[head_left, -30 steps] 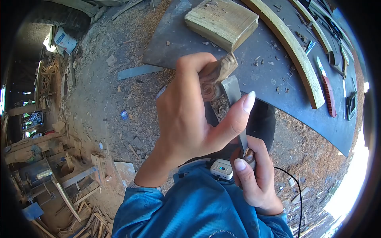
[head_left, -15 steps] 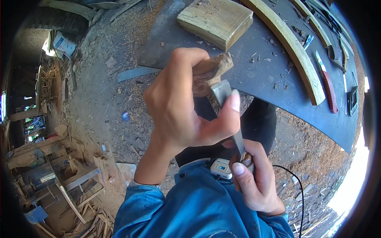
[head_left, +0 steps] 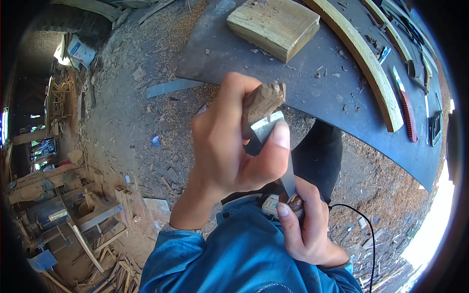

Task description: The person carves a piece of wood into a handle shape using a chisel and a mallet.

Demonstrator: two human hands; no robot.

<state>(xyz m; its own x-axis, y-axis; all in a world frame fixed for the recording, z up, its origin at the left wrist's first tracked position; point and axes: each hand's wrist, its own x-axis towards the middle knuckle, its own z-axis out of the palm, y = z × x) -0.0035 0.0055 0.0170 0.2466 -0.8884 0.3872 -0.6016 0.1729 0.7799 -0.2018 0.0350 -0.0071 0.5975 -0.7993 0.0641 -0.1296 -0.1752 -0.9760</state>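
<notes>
Since the earlier frame the chisel (head_left: 289, 171) is sliding up under the left thumb. The left hand (head_left: 224, 146) is clenching the wood (head_left: 263, 99) above the sheet's (head_left: 312, 97) near edge, thumb bracing the blade for control; the right hand (head_left: 305, 229) is wrapping tight round the handle, pushing.

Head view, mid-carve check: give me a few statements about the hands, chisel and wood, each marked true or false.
The left hand holds the small wood piece. True.
The right hand grips the chisel at its handle end. True.
The chisel blade rests on the dark sheet. False: it is held up against the small wood piece, under the left thumb.
The pale wooden block is in a hand. False: it lies on the dark sheet.
</notes>
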